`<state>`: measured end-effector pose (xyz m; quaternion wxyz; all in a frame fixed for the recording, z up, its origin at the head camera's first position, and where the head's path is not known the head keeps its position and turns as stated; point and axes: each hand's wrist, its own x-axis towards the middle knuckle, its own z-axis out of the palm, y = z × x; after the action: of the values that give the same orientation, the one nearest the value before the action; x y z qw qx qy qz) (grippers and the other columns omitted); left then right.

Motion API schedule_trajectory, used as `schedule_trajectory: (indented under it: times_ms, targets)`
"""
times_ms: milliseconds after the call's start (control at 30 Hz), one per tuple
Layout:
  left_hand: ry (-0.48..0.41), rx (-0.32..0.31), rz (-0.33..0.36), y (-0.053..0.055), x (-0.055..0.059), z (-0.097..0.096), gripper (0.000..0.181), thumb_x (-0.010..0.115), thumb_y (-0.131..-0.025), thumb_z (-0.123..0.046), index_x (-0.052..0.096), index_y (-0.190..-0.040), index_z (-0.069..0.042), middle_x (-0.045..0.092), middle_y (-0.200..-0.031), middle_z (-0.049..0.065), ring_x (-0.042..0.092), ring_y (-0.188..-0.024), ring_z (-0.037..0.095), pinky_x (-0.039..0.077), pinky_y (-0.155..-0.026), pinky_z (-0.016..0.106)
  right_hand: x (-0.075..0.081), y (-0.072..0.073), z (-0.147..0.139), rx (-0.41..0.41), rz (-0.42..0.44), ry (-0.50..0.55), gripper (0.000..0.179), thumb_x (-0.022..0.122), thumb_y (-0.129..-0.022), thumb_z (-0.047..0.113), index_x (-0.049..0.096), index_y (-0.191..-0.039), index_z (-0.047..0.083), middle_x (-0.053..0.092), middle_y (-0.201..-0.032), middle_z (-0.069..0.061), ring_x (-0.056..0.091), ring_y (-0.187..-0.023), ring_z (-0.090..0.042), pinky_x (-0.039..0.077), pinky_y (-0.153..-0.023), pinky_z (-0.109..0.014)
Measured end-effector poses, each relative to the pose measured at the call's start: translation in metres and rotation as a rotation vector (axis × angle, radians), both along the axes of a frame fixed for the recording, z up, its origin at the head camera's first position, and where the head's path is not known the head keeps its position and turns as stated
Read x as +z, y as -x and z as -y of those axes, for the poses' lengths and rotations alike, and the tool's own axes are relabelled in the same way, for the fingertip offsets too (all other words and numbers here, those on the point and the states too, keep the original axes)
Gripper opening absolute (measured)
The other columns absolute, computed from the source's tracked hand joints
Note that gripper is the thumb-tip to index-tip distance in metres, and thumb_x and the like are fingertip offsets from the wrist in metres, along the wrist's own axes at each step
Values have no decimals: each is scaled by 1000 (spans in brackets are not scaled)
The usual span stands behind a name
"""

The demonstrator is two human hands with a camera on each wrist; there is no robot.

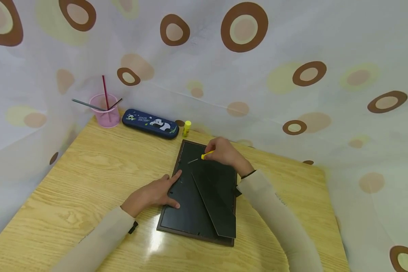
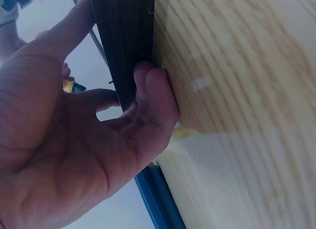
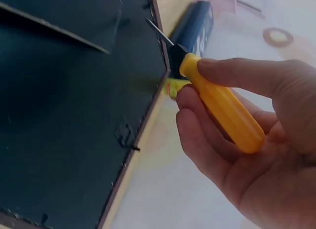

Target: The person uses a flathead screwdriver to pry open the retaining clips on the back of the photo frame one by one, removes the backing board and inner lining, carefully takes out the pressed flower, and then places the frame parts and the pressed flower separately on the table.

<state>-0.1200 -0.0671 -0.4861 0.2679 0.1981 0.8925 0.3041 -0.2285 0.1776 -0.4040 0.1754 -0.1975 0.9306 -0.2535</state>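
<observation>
A black picture frame (image 1: 187, 204) lies back side up on the table, its stand flap (image 1: 217, 211) raised at a slant. My left hand (image 1: 156, 190) holds the frame's left edge, with thumb and index finger spread over the back. In the left wrist view, the other fingers (image 2: 159, 93) curl against the frame's side (image 2: 126, 36), close to the tabletop. My right hand (image 1: 224, 151) pinches a small screwdriver with a yellow handle (image 3: 224, 108) between thumb and fingers. Its thin metal shaft (image 3: 160, 31) points left over the upper part of the back, apparently just above it. Small dark tabs (image 3: 126, 133) sit along the frame's border.
Behind the frame stands a yellow glue stick (image 1: 186, 129). Left of it lies a dark blue panda pencil case (image 1: 149, 123). A pink cup (image 1: 108, 118) with several thin sticks is at the back left corner. Patterned cloth (image 1: 204, 75) rises behind the wooden table (image 1: 98, 170).
</observation>
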Motion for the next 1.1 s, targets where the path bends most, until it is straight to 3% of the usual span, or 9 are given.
schedule_trajectory:
  times_ms: [133,467,833,1100]
  targets:
    - [2,-2,1,0,0,0,112,83,-81,-44,12,-162,-13,38,-145,31,52,-125,43,45,-99,52,-9,-3,6,0,-38,-3,14,79,-85,13,74,-94,3,70,-92,-8,64,-83,-22,53,-75,-36]
    - [6,-2,1,2,-3,1,112,82,-81,-45,11,-163,-15,39,-145,30,52,-125,41,45,-99,51,-25,-8,13,-34,-7,25,14,79,-87,19,74,-94,8,68,-92,-4,63,-79,-18,54,-72,-34]
    - [-3,-9,3,4,-5,2,112,82,-82,-46,11,-163,-15,38,-146,31,51,-127,42,45,-100,51,-27,-13,12,-76,9,79,13,78,-88,18,73,-95,8,70,-95,-6,66,-86,-21,55,-76,-36]
    - [9,-5,11,4,-4,2,111,81,-82,-46,10,-163,-16,35,-149,30,50,-128,42,44,-100,52,-32,-16,2,-29,-2,122,17,75,-90,14,75,-105,6,71,-104,-8,67,-96,-24,55,-85,-40]
